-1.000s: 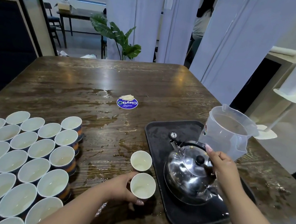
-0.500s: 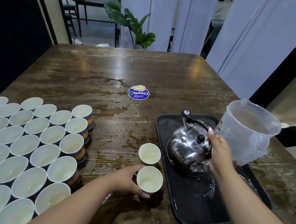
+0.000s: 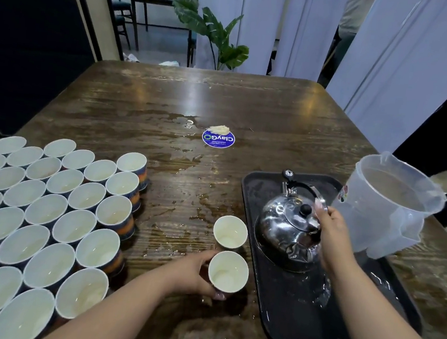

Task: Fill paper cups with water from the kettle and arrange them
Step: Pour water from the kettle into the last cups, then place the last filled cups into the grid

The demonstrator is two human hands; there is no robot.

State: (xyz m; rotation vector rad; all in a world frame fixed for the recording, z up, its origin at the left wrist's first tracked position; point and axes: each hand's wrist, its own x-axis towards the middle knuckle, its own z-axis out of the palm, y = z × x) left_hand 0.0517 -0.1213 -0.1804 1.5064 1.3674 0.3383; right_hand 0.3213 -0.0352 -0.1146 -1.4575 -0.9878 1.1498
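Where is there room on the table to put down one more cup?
Bare wood lies beyond the blue sticker, to the table's far edge. A wet strip runs between the cup block and the black tray. The left side is crowded.

White interiors and orange-and-blue striped walls are shown by the paper cups (image 3: 119, 215); the kettle (image 3: 289, 230) is mirrored silver, the tray (image 3: 298, 313) black

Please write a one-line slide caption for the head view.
Left hand steadies a paper cup while right hand grips the kettle on a wet tray.
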